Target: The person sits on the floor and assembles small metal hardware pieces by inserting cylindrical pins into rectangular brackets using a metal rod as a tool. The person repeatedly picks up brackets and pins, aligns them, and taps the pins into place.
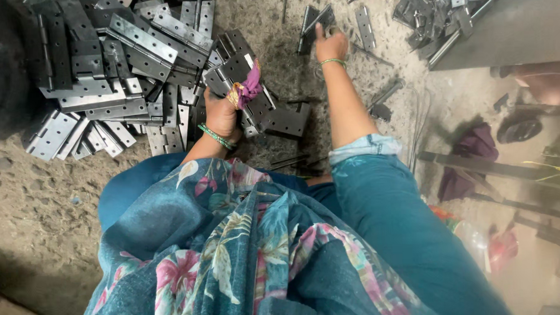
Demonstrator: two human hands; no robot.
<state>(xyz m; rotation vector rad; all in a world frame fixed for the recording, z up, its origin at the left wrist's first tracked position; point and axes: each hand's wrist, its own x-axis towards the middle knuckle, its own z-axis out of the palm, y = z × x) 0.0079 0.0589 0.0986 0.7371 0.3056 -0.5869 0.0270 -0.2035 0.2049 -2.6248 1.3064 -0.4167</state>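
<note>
My left hand (221, 113), its finger wrapped in a pink and yellow cloth (246, 87), grips a dark metal hinge (237, 72) at the edge of a big heap of hinges (121, 63). My right hand (331, 46) reaches farther out and closes on a folded hinge (315, 23) lying on the dirt floor. Both wrists wear green bangles.
More hinges (439, 9) are piled at the upper right beside a grey slab (517, 25). Loose hinges (288, 120) and thin metal pins (386, 95) lie on the dusty floor. Metal bars (479, 166) and a dark cloth (472, 147) lie at the right.
</note>
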